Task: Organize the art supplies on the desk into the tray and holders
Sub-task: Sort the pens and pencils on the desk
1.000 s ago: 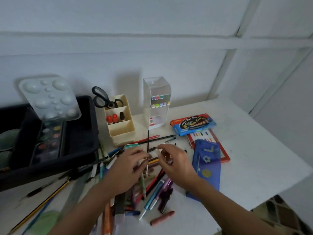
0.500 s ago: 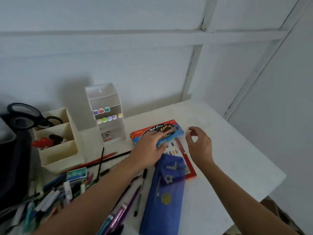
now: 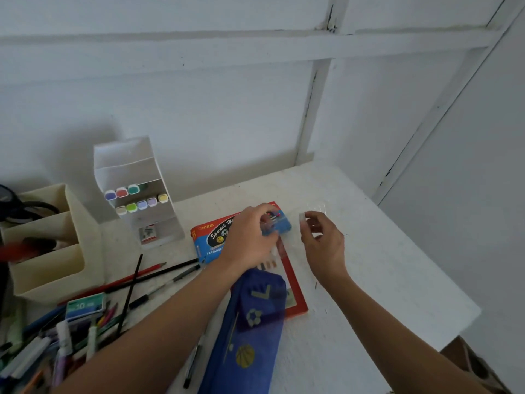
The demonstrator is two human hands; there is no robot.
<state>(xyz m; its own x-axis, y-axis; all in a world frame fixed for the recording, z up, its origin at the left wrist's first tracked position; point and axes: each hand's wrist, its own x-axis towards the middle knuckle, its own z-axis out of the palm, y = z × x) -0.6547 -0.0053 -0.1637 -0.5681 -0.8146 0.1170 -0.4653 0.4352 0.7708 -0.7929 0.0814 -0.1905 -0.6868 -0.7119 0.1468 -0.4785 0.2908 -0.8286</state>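
My left hand [image 3: 250,237] grips the right end of a blue and red coloured pencil box [image 3: 211,240] lying on the white desk [image 3: 383,274]. Just right of the box hovers my right hand [image 3: 324,243], fingers curled, pinching a small pale piece [image 3: 302,218] that is too blurred to identify. A white tiered holder [image 3: 136,172] with pastel marker caps stands behind the box on the left. A cream compartment holder [image 3: 48,268] sits at the far left.
A blue pencil pouch [image 3: 250,331] lies under my left forearm, partly on a red-framed flat pack [image 3: 297,300]. Loose pens and pencils [image 3: 56,345] and a small green box [image 3: 85,305] crowd the lower left. Scissors [image 3: 17,206] stand in the cream holder. The desk edge runs at right.
Both hands left the pen pile and moved right to the pencil box. My left hand took hold of the box, and my view swung right with them.
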